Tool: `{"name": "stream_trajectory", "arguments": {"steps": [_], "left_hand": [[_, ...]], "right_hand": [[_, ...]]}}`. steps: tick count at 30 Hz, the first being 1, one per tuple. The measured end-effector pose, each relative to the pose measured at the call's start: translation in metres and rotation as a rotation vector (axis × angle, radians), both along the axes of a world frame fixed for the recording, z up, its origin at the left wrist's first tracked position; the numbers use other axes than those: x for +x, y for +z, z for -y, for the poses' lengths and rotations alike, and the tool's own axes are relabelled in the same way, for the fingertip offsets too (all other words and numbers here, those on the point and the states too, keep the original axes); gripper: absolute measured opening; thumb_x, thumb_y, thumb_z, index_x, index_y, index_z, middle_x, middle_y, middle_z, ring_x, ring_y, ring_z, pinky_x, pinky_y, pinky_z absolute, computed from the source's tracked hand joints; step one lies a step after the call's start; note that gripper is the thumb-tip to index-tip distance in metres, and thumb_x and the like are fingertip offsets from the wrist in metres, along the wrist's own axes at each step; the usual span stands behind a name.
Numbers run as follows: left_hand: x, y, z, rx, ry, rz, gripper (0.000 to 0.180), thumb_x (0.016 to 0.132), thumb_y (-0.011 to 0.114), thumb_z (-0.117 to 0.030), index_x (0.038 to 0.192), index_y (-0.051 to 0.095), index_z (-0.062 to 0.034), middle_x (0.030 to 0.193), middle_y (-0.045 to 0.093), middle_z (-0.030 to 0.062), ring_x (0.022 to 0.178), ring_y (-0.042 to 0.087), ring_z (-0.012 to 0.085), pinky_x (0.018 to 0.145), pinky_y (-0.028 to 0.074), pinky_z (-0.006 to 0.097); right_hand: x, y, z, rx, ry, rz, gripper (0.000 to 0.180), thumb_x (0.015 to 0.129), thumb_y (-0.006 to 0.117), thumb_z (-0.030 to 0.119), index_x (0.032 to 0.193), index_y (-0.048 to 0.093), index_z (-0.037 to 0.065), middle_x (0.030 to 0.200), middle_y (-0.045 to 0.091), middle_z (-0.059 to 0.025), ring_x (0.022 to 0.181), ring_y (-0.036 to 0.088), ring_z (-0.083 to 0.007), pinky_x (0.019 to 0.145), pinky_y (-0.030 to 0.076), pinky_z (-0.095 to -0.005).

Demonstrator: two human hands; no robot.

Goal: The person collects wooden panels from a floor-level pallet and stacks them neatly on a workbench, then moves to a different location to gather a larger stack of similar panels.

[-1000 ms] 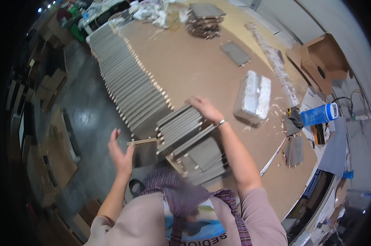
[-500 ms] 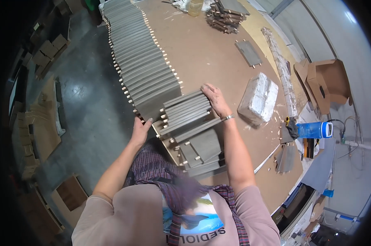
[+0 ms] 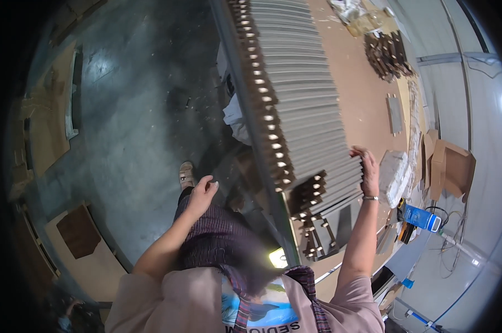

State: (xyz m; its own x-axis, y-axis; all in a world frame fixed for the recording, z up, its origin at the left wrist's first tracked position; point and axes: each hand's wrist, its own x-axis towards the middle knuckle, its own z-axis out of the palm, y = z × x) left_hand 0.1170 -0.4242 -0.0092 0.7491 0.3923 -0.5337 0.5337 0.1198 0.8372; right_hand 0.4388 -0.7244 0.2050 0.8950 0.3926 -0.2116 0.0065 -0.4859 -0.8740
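A long row of grey panels (image 3: 301,83) overlaps along the left side of the brown table, with pale dowel pegs sticking out of their ends. My right hand (image 3: 368,171) rests at the right end of the near panels, fingers stretched and slightly bent, gripping nothing that I can see. Beside the table, over the floor, my left hand (image 3: 202,195) hangs empty with its fingers loosely bent and the thumb apart. Close to my body, a few loose panels (image 3: 317,236) lie at the near end of the row, partly shaded.
A white wrapped block (image 3: 394,177) stands right of my right hand, near a blue canister (image 3: 421,217). Farther off are a pile of pegged panels (image 3: 388,55) and a single panel (image 3: 394,114). The table's edge (image 3: 256,116) runs between me and the grey floor (image 3: 134,127).
My left hand has let go of the panels and moved off the table. The right hand stays at the panels' right end. The view has swung, so the table sits farther right.
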Motion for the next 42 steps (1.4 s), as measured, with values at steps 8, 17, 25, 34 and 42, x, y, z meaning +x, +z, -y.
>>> {"name": "stream_trajectory", "arguments": {"steps": [8, 17, 25, 34, 42], "left_hand": [[-0.048, -0.074, -0.099, 0.201, -0.222, -0.126, 0.030, 0.083, 0.061, -0.022, 0.104, 0.061, -0.0018, 0.092, 0.065, 0.0175, 0.088, 0.062, 0.0318, 0.079, 0.048, 0.037], [-0.063, -0.101, -0.219, 0.350, -0.449, -0.492, 0.027, 0.079, 0.064, -0.024, 0.096, 0.061, -0.0037, 0.094, 0.064, 0.0190, 0.092, 0.060, 0.0355, 0.079, 0.048, 0.043], [0.007, -0.181, -0.319, 0.499, -0.497, -0.555, 0.034, 0.075, 0.069, -0.021, 0.101, 0.057, -0.0028, 0.098, 0.063, 0.0209, 0.093, 0.060, 0.0371, 0.080, 0.048, 0.044], [0.115, -0.367, -0.406, 0.681, -0.584, -0.462, 0.044, 0.070, 0.068, -0.012, 0.110, 0.054, -0.0036, 0.111, 0.056, 0.0180, 0.106, 0.053, 0.0343, 0.088, 0.043, 0.045], [0.235, -0.588, -0.466, 1.323, -0.746, -0.346, 0.056, 0.085, 0.049, -0.019, 0.139, 0.035, -0.0160, 0.142, 0.032, 0.0121, 0.127, 0.035, 0.0322, 0.101, 0.024, 0.062]], "right_hand": [[-0.024, 0.028, 0.007, -0.155, -0.351, 0.198, 0.043, 0.094, 0.049, 0.030, 0.122, 0.051, -0.002, 0.103, 0.060, -0.0082, 0.097, 0.055, -0.0130, 0.085, 0.044, -0.0262], [-0.294, 0.033, -0.080, -0.700, 0.036, 0.279, 0.013, 0.064, 0.063, 0.004, 0.074, 0.056, 0.004, 0.069, 0.052, -0.0118, 0.061, 0.052, -0.0264, 0.058, 0.043, -0.0336], [-0.209, -0.169, -0.303, -0.616, 0.355, -0.071, 0.024, 0.076, 0.062, 0.009, 0.098, 0.056, 0.001, 0.092, 0.056, -0.0169, 0.077, 0.057, -0.0327, 0.067, 0.047, -0.0381], [-0.172, -0.302, -0.410, -0.698, 0.618, -0.220, 0.047, 0.075, 0.067, 0.022, 0.115, 0.051, 0.005, 0.116, 0.046, -0.0169, 0.103, 0.046, -0.0364, 0.090, 0.040, -0.0432], [-0.196, -0.377, -0.325, -0.946, 0.095, -0.319, 0.040, 0.077, 0.067, 0.028, 0.109, 0.057, 0.006, 0.113, 0.054, -0.0160, 0.102, 0.052, -0.0305, 0.086, 0.044, -0.0388]]}}
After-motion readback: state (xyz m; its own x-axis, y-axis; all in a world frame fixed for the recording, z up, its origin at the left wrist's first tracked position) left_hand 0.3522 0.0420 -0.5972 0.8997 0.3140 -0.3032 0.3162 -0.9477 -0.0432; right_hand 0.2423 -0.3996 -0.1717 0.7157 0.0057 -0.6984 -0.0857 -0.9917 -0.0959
